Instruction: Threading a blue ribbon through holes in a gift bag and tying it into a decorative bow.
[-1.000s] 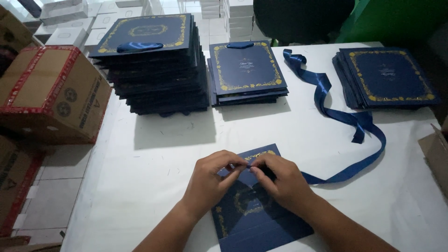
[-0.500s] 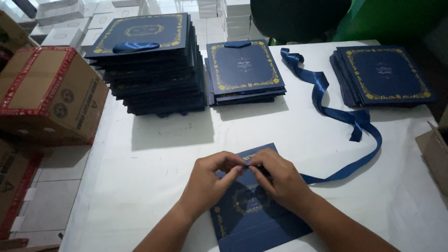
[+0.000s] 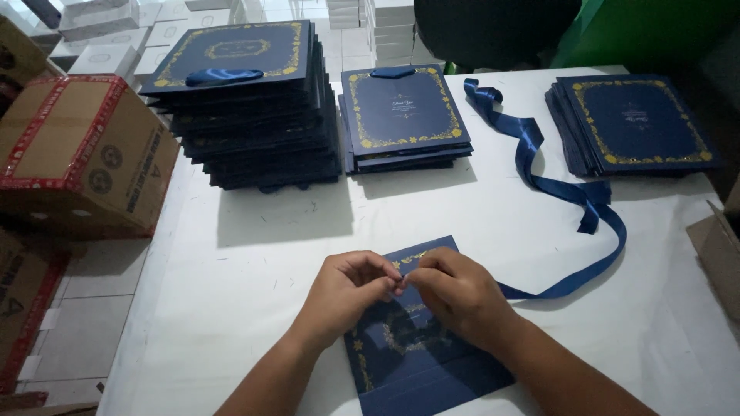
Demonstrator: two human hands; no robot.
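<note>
i pinch the blue ribbon (image 3: pixel 566 286) end with left hand (image 3: pixel 343 296) and right hand (image 3: pixel 455 293) fingertips closed, at the top edge of the flat navy bag (image 3: pixel 416 362); behind it two finished stacks (image 3: pixel 254 115) wait, one unribboned pile (image 3: pixel 636 123) is left.

bag (image 3: pixel 420 347): flat navy paper bag, gold ornamental border, lying face up on white surface near front edge, slightly skewed, top edge away from viewer, partly covered | ribbon (image 3: pixel 570 192): long glossy navy satin strip, one end at bag's top edge, looping right, then winding back toward far edge
</note>
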